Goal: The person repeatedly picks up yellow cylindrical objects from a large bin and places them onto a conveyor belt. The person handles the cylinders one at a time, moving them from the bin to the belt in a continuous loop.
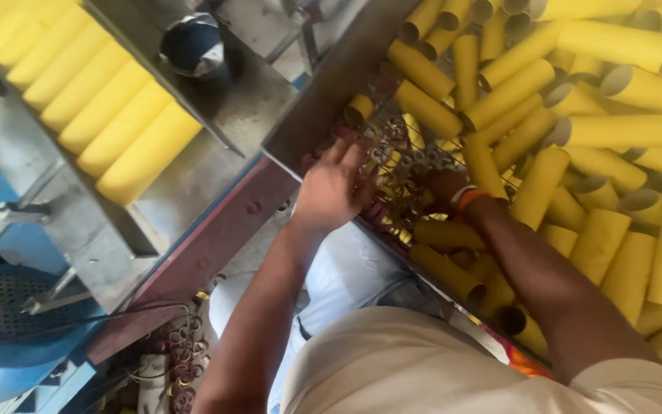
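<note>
Plenty left: loose yellow cardboard tubes are heaped in the grey metal bin
Done: tubes racked neatly, upper left
Left hand: fingers spread, nothing gripped
Right hand: buried among tubes, grip can't be told

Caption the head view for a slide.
Both hands, left and right, reach into a bin of yellow tubes.
</note>
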